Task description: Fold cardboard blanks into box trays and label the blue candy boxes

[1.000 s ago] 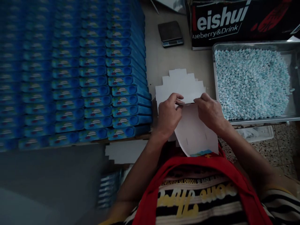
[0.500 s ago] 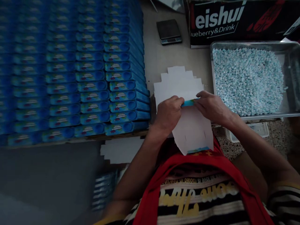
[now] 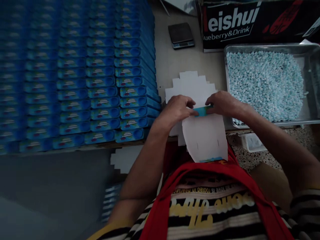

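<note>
A white cardboard box blank (image 3: 205,135) lies in front of me, its plain side up. Its lower end, with two short slits and a strip of blue print, hangs over the table's front edge against my apron. A blue printed fold (image 3: 200,111) crosses its upper end. My left hand (image 3: 178,106) pinches the left end of this fold between thumb and fingers. At the right end, my right hand (image 3: 222,104) grips it the same way. Beneath and beyond lie more white flat blanks (image 3: 191,85) with stepped edges.
Rows of blue printed boxes (image 3: 132,111) stand tightly stacked on the left. On the right is a metal tray (image 3: 275,125) of small pale blue pellets (image 3: 265,86). A small scale (image 3: 181,35) and a black carton (image 3: 232,25) are at the back. Below the table sits a white basket (image 3: 252,143).
Both hands have shifted their grip on the blue fold, fingers now curled over it from above. More of the blue strip shows between them. The view has swung slightly left.
</note>
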The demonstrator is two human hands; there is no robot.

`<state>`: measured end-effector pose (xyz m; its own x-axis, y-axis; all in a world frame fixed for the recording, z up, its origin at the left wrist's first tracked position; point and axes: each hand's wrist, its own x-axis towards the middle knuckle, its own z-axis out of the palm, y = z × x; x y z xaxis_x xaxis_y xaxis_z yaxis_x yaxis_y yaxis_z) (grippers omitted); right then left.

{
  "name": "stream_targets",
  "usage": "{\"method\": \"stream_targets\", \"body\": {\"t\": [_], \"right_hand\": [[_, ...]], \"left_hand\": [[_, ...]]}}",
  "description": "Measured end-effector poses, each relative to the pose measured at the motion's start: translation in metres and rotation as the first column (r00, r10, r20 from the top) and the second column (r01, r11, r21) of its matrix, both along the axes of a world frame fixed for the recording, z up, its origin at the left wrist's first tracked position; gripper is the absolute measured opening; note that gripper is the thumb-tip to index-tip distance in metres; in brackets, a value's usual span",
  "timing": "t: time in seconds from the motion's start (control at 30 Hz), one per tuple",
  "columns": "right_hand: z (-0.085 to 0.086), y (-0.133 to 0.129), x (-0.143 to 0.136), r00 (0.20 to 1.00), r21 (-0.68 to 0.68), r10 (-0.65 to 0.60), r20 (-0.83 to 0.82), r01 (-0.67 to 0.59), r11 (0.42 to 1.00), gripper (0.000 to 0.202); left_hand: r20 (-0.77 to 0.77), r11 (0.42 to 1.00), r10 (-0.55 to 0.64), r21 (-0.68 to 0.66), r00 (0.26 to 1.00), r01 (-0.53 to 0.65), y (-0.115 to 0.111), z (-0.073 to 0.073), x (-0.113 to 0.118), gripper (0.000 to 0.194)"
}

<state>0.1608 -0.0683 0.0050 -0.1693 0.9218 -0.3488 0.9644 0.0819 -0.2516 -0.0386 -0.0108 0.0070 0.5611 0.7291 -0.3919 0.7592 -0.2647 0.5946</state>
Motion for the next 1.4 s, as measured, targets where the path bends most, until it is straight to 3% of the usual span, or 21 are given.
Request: {"method": "stream_targets", "body": {"t": [0.1, 0.2, 0.3, 0.37, 0.43, 0.57, 0.67, 0.77, 0.87, 0.97, 1.07, 1.13, 1.27, 1.4], "right_hand": [[0.0, 0.006, 0.004, 0.994, -0.006, 0.105, -0.01, -0.106, 0.994, 0.024], [0.002, 0.004, 0.012, 0.987, -0.014, 0.105, -0.121, -0.108, 0.994, 0.027], [-0.001, -0.002, 0.02, 0.963, -0.028, 0.03, -0.268, -0.039, 0.999, 0.03], [-0.009, -0.007, 0.023, 0.934, -0.044, -0.057, -0.352, 0.044, 0.998, 0.031], [-0.018, -0.012, 0.024, 0.888, -0.064, -0.182, -0.423, 0.171, 0.983, 0.033], [-0.028, -0.02, 0.022, 0.806, -0.045, -0.33, -0.491, 0.355, 0.934, 0.043], [-0.019, -0.017, 0.015, 0.886, -0.006, -0.24, -0.397, 0.259, 0.966, 0.035], [-0.005, -0.008, 0.006, 0.987, 0.028, -0.055, -0.149, 0.06, 0.998, 0.033], [0.007, 0.002, -0.001, 0.994, -0.001, 0.098, 0.054, -0.098, 0.995, 0.033], [0.012, 0.008, -0.008, 0.97, -0.029, 0.187, 0.156, -0.185, 0.982, 0.032], [0.014, 0.011, -0.016, 0.935, -0.04, 0.263, 0.236, -0.261, 0.964, 0.032], [0.014, 0.014, -0.023, 0.908, -0.048, 0.314, 0.278, -0.313, 0.949, 0.033], [0.011, 0.018, -0.032, 0.859, -0.053, 0.383, 0.34, -0.39, 0.919, 0.033], [0.013, 0.016, -0.033, 0.833, -0.059, 0.41, 0.373, -0.42, 0.906, 0.031]], "left_hand": [[0.027, 1.0, -0.007, -0.017, 1.0, 0.008, -0.003, -0.002, -0.003, 0.03], [0.182, 0.992, 0.12, -0.06, 0.976, -0.111, -0.018, -0.013, -0.014, 0.052], [0.422, 0.947, 0.306, -0.228, 0.853, -0.227, -0.042, -0.033, -0.027, 0.078], [0.516, 0.927, 0.361, -0.292, 0.777, -0.236, -0.059, -0.046, -0.031, 0.078], [0.517, 0.942, 0.331, -0.225, 0.79, -0.248, -0.072, -0.056, -0.029, 0.078], [0.352, 0.979, 0.144, 0.085, 0.925, -0.184, -0.082, -0.065, -0.015, 0.088], [0.323, 0.963, 0.068, 0.226, 0.944, -0.147, -0.081, -0.072, -0.006, 0.095], [0.384, 0.959, 0.069, 0.229, 0.921, -0.167, -0.078, -0.077, -0.002, 0.093], [0.373, 0.973, 0.113, 0.146, 0.921, -0.178, -0.072, -0.066, -0.004, 0.082], [0.237, 0.982, 0.124, 0.108, 0.963, -0.153, -0.061, -0.037, -0.005, 0.058], [0.029, 0.99, 0.044, 0.132, 0.999, -0.047, -0.044, -0.008, 0.002, 0.037], [-0.097, 0.986, -0.028, 0.163, 0.995, 0.044, -0.028, 0.004, 0.011, 0.028], [-0.243, 0.97, -0.125, 0.175, 0.962, 0.17, -0.001, 0.005, 0.033, 0.021], [-0.255, 0.952, -0.174, 0.202, 0.951, 0.229, 0.007, 0.001, 0.042, 0.021]]}}
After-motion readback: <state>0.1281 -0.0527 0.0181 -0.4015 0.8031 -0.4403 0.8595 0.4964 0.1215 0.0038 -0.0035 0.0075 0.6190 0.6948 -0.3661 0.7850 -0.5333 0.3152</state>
